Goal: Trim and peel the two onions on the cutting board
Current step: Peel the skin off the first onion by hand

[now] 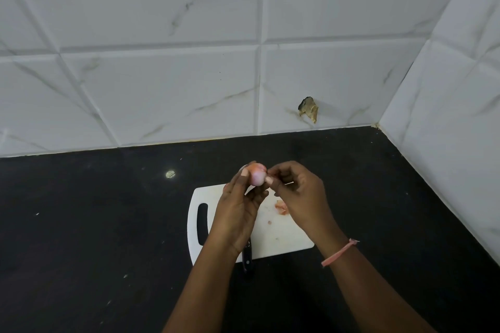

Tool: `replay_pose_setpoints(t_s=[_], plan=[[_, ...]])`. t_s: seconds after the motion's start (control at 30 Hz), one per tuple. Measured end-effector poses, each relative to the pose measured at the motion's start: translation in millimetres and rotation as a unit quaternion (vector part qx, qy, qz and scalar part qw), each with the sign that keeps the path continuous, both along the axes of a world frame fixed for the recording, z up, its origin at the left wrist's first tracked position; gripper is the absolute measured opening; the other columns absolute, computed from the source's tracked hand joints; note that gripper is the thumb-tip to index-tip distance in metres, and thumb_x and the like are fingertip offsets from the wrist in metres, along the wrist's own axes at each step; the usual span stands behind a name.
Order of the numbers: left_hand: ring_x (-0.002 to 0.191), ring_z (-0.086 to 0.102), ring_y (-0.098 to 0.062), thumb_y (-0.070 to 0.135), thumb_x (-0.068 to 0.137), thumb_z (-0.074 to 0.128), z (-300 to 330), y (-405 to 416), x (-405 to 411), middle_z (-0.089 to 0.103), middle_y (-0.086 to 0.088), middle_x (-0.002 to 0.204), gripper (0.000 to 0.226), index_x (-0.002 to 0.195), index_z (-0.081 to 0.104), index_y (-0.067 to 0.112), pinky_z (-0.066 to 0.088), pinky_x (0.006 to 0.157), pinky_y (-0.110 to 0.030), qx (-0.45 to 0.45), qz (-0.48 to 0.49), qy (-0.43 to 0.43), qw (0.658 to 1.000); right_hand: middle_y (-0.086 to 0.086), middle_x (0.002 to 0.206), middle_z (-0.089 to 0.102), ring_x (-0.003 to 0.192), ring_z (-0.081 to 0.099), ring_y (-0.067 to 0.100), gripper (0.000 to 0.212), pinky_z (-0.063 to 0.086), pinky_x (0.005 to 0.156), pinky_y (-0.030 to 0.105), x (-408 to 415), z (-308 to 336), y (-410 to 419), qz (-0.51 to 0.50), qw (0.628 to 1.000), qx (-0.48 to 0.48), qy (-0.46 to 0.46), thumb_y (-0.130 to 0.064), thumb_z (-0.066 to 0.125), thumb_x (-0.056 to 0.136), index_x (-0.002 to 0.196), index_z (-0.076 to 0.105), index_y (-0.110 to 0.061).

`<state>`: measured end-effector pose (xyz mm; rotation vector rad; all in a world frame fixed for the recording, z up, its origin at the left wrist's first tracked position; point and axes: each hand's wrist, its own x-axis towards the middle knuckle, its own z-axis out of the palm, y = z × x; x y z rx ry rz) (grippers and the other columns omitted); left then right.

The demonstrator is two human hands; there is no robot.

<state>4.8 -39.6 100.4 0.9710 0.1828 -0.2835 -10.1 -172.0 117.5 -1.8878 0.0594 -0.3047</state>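
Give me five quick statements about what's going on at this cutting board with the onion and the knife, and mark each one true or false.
1. The left hand holds the onion up above the cutting board. True.
2. The right hand grips the knife. False: the knife lies at the board's near edge, and the right hand pinches at the onion's skin.
3. Bits of onion peel lie on the board. True.
4. The cutting board is dark wood. False: it is white, on a black counter.
5. A pink band is on the left wrist. False: it is on the right wrist.
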Motion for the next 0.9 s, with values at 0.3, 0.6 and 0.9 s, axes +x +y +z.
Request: replay_pose_setpoints(t_s=[0.3, 0.6, 0.9], plan=[[0.099, 0.07, -0.01, 0.029, 0.087, 0.06, -1, 7, -4, 0.072, -0.001, 0.118, 0.037, 0.122, 0.066, 0.017, 0.055, 0.078, -0.019, 0.028, -0.025, -0.06, 0.997, -0.004, 0.101, 0.069, 0.095, 0.063, 0.007, 0.019, 0.048, 0.08, 0.013, 10, -20, -25, -0.104, 0.979, -0.173, -0.038, -0.011, 0.061, 0.093, 0.108, 0.072, -0.015], [0.125, 0.057, -0.022, 0.062, 0.057, 0.085, -2, 11, -3, 0.063, 0.002, 0.131, 0.069, 0.12, 0.068, 0.038, 0.043, 0.106, -0.045, 0.119, -0.045, -0.123, 0.984, -0.012, 0.093, 0.062, 0.088, 0.062, 0.006, 0.011, 0.052, 0.072, 0.015, 1, 2, -13, -0.061, 0.982, -0.137, -0.117, -0.023, 0.073, 0.085, 0.092, 0.065, -0.02], [0.119, 0.062, -0.02, 0.04, 0.072, 0.081, -3, 10, 0, 0.069, 0.001, 0.123, 0.048, 0.118, 0.069, 0.03, 0.047, 0.099, -0.04, 0.128, -0.029, -0.118, 0.984, -0.006, 0.102, 0.072, 0.095, 0.066, 0.002, 0.023, 0.054, 0.078, 0.013, 1, 3, -9, 0.037, 0.989, -0.084, -0.113, -0.017, 0.073, 0.083, 0.105, 0.074, -0.012]])
